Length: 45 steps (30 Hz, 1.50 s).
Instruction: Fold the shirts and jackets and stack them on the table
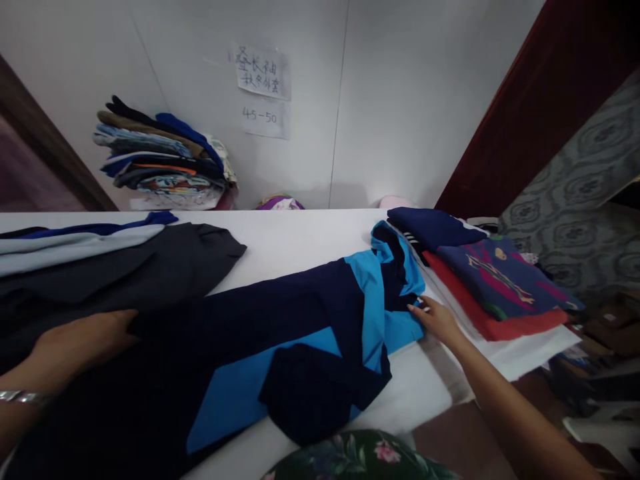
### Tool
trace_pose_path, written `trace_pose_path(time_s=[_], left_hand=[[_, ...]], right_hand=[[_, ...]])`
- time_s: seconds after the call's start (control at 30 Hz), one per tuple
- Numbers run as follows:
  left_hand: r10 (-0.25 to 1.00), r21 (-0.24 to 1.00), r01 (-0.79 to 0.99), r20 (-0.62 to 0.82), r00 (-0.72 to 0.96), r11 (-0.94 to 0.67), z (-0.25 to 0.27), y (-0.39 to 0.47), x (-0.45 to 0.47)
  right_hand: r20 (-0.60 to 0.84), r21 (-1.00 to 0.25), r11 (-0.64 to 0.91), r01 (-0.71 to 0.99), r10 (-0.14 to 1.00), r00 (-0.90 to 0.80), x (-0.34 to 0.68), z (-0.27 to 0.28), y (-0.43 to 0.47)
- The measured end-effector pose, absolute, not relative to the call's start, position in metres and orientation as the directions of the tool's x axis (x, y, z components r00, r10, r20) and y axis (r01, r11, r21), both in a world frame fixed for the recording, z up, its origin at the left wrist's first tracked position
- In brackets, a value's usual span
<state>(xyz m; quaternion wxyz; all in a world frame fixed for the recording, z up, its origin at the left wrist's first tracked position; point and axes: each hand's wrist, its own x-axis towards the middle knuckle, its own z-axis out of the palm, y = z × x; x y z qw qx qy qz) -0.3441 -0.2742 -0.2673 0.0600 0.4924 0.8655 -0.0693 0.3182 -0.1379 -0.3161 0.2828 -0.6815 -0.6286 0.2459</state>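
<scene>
A navy and bright blue jacket [280, 300] lies stretched across a white table, one sleeve folded over its body. Its blue-edged collar or hood end points to the right. At that end my right hand [434, 319] pinches the jacket's edge between thumb and fingers. My left hand [83, 347], with a silver bracelet at the wrist, is closed on the dark fabric at the jacket's other end; its fingertips are partly lost in the dark cloth. Just beyond the left hand lies a dark grey garment [150, 260].
Light and blue garments [85, 243] lie at the left. Folded clothes, including a purple patterned one [505, 277] on a red one [500, 325], are stacked right. A tall clothes pile [165, 157] stands behind the table by the wall with paper signs [263, 73].
</scene>
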Motion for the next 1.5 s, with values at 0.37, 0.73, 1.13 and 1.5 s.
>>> trace_pose_path(time_s=[0.37, 0.73, 1.13, 1.5], left_hand=[[0.992, -0.009, 0.993, 0.027, -0.121, 0.121, -0.243, -0.269, -0.213], [0.991, 0.14, 0.985, -0.103, -0.085, 0.099, -0.324, -0.262, -0.214], [0.992, -0.018, 0.992, -0.023, -0.122, 0.121, -0.308, -0.227, -0.195], [0.98, 0.077, 0.983, -0.116, -0.159, 0.169, -0.314, -0.232, -0.197]], right_hand=[[0.082, -0.689, 0.172, 0.704, 0.984, -0.16, 0.211, -0.293, -0.087], [-0.131, -0.277, 0.216, 0.936, 0.957, -0.26, 0.233, -0.306, -0.112], [-0.01, -0.19, 0.442, 0.877, 0.892, -0.452, 0.139, -0.273, -0.025], [-0.011, -0.079, 0.288, 0.954, 0.957, -0.289, 0.161, -0.342, -0.021]])
